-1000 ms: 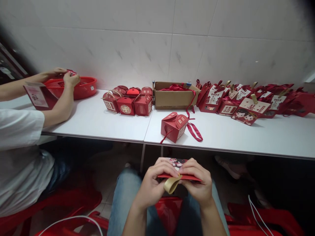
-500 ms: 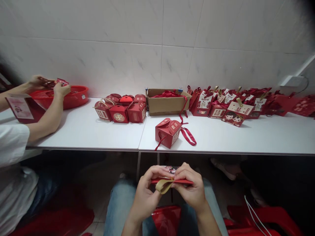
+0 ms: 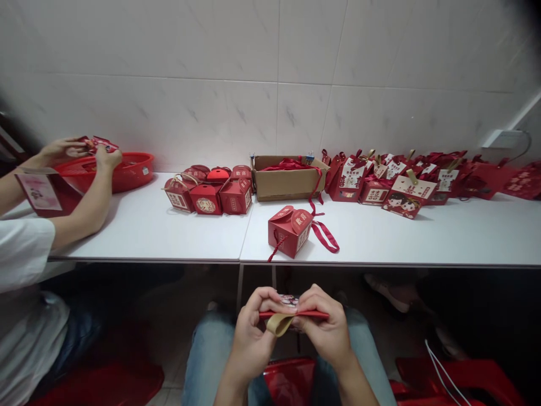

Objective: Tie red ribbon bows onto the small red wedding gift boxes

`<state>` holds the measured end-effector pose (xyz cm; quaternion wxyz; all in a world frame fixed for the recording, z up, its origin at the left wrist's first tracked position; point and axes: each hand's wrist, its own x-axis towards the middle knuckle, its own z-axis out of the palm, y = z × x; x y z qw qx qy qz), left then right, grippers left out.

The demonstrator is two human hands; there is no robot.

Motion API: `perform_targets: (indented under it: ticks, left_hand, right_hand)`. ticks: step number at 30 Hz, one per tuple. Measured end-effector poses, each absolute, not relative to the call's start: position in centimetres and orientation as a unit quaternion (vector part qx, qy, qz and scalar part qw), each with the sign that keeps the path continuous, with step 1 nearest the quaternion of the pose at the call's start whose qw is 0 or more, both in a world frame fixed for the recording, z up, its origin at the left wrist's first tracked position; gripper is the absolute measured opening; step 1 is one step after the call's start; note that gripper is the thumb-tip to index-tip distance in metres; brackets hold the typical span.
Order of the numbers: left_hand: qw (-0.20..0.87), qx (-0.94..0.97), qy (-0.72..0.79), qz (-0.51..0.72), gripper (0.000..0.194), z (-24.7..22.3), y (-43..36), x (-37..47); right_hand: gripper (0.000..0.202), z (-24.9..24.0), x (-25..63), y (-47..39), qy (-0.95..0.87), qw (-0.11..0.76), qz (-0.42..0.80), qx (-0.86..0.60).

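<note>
Change: both hands sit slightly lower over the lap than a moment ago, same pinch.
Table (image 3: 380, 242): white, long, carrying rows of red boxes.
Cardboard box (image 3: 287, 183): open, red ribbons inside.
Single red box (image 3: 291, 231): near the table edge.
Left hand (image 3: 250, 334): clamped on flat red card (image 3: 315, 313).
Right hand (image 3: 327, 332): clamped on same card.
Gold ribbon (image 3: 279, 323): looped between both thumbs.

Flat red box (image 3: 310, 314) largely covered by left hand (image 3: 251, 338) and right hand (image 3: 327, 335); printed face barely visible, pattern unreadable. Co-worker (image 3: 29, 293) cut off at left edge. Contents of red basin (image 3: 127, 172) hidden behind co-worker's forearm. Cardboard carton (image 3: 287, 183) interior mostly concealed. Lettering on the far gift bags (image 3: 406, 189) too small to read.
</note>
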<state>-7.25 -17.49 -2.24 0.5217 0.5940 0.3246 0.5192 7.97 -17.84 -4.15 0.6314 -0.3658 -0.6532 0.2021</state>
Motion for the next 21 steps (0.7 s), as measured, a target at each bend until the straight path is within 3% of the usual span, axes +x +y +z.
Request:
perform_targets:
  ticks: [11,21]
  left_hand:
    - [0.516,0.597,0.315,0.527,0.021,-2.6,-18.0,-7.1]
    - [0.501,0.633,0.327,0.492,0.032,-3.2,-17.6,-7.3]
  right_hand:
    - [0.011,-4.1,8.1,-18.1,-0.65,0.621,0.212,-0.383]
    - [0.01,-3.1,9.6,-18.4,-0.692,0.515,0.274,-0.426]
